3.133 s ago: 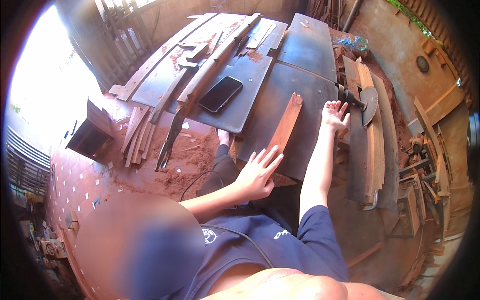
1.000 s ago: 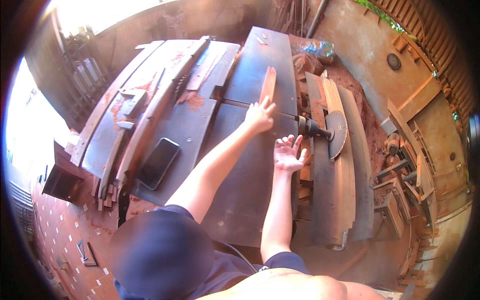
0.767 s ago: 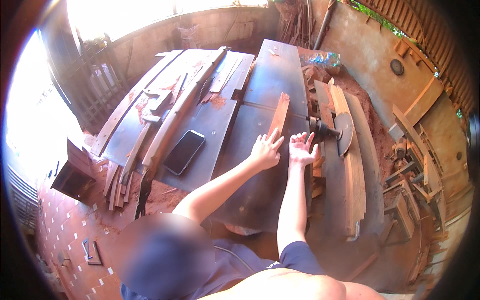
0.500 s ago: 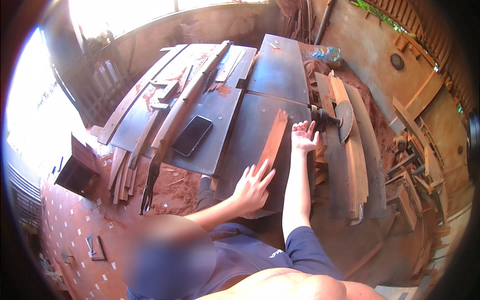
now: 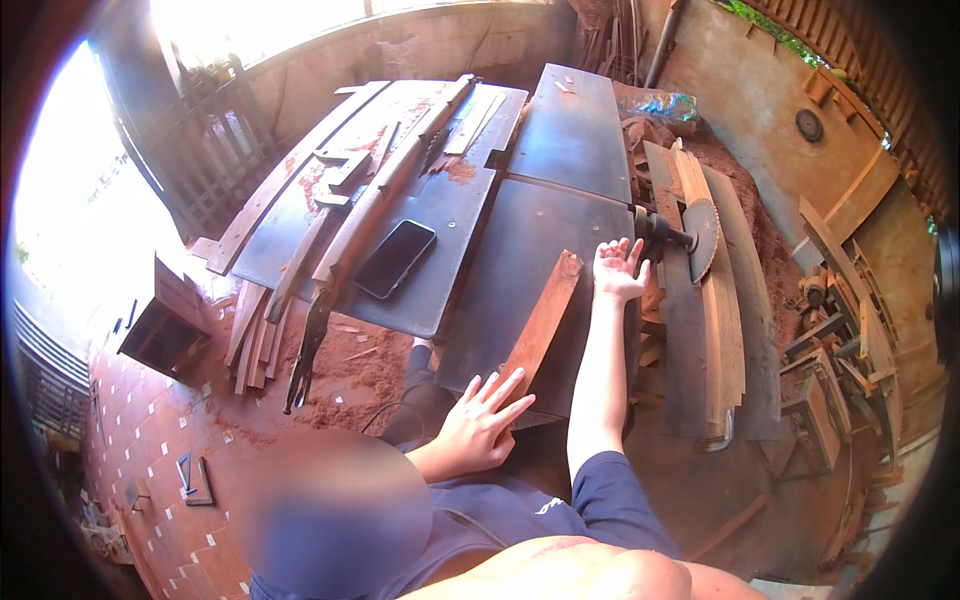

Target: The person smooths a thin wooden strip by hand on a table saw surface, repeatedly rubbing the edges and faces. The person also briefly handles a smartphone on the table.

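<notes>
Reddish wood plank (image 5: 540, 325) lies flat on the steel machine table (image 5: 560, 215). Left hand (image 5: 480, 425) presses its near end, fingers spread, gripping nothing; right hand (image 5: 620, 270) rests open beside its far end. Likely feeding step: next move needs steady forward pressure, clear of the saw blade (image 5: 702, 238) beyond.

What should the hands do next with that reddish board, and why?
Probably push the reddish board a little farther along the metal table. The left hand rests flat on its near end, while the right hand is open beside its far end, close to the circular saw blade, so it should stay clear.
</notes>
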Action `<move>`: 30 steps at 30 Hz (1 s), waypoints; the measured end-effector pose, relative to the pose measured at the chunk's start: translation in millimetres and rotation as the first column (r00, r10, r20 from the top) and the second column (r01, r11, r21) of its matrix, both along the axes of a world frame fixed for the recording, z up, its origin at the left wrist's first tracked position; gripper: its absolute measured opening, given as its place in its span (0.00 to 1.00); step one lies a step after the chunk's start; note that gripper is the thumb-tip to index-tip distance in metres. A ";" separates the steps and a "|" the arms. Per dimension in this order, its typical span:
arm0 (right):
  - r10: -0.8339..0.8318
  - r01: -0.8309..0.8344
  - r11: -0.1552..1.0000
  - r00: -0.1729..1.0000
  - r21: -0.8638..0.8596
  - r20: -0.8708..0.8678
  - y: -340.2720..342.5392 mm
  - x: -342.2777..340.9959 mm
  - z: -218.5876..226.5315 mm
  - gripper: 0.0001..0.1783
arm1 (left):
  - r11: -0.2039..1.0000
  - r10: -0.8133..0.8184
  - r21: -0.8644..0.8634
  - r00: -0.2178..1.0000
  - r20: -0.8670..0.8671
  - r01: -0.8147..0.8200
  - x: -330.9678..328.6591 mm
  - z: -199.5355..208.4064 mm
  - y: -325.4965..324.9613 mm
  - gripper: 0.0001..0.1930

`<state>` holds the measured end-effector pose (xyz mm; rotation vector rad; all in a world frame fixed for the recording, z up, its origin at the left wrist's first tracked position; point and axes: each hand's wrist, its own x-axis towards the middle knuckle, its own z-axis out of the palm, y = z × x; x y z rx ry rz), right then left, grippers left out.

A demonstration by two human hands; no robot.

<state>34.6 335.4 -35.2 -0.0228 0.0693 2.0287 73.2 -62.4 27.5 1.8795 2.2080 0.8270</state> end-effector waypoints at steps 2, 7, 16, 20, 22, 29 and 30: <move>-0.022 0.022 0.999 1.000 -0.036 0.007 -2.6 5.9 0.9 0.28 | 1.000 -0.002 0.001 1.000 0.006 0.002 -2.3 0.8 5.3 0.36; -0.014 0.014 1.000 0.999 0.000 -0.050 -0.5 9.2 0.0 0.28 | 0.999 0.020 0.044 1.000 -0.004 -0.020 -15.0 -1.2 34.2 0.32; -0.103 0.095 0.992 0.990 -0.086 -0.099 3.1 20.0 7.1 0.28 | 0.989 0.082 0.127 0.994 -0.077 -0.072 -64.9 -18.0 136.5 0.28; -0.104 0.098 0.992 0.991 -0.077 -0.085 3.2 21.0 8.4 0.28 | 0.984 0.116 0.148 0.983 -0.140 -0.095 -93.2 -26.6 198.7 0.27; -0.092 0.086 0.992 0.994 -0.090 -0.057 1.6 15.5 10.0 0.27 | 0.968 0.134 0.229 0.981 -0.139 -0.100 -109.3 -37.7 227.4 0.26; -0.055 -0.032 0.973 0.930 0.229 0.363 32.5 9.8 -2.4 0.21 | 0.940 0.165 0.319 0.978 -0.127 -0.117 -146.6 -38.5 315.6 0.22; -0.077 -0.051 0.961 0.893 0.270 0.443 34.7 6.4 -1.0 0.21 | 0.935 0.181 0.332 0.975 -0.132 -0.129 -152.8 -42.2 327.2 0.21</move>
